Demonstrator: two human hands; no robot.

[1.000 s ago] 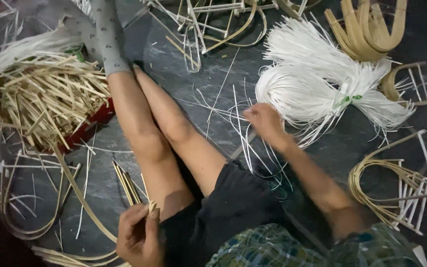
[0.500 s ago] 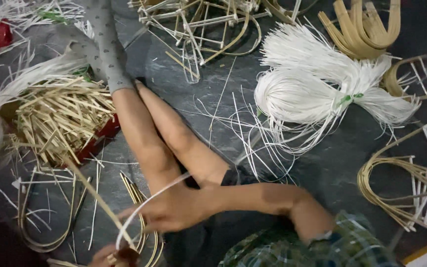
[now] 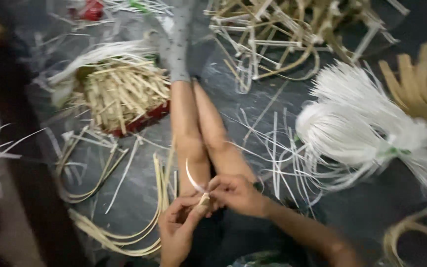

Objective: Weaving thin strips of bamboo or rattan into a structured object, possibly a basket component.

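White strip curves up from both hands, near the knees. Left hand pinches a small cane stub with the strip's end. Right hand grips the strip too. Big white bundle lies right. Cane pile sits far left.

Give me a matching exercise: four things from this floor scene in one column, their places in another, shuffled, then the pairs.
Things:
1. white strip
2. white strand bundle
3. short cane pieces
4. curved tan slats

Places:
A. far right edge
B. heaped on a red tray, left of the legs
C. pinched between both hands
D. on the floor, right of the legs

Pairs: 1-C, 2-D, 3-B, 4-A
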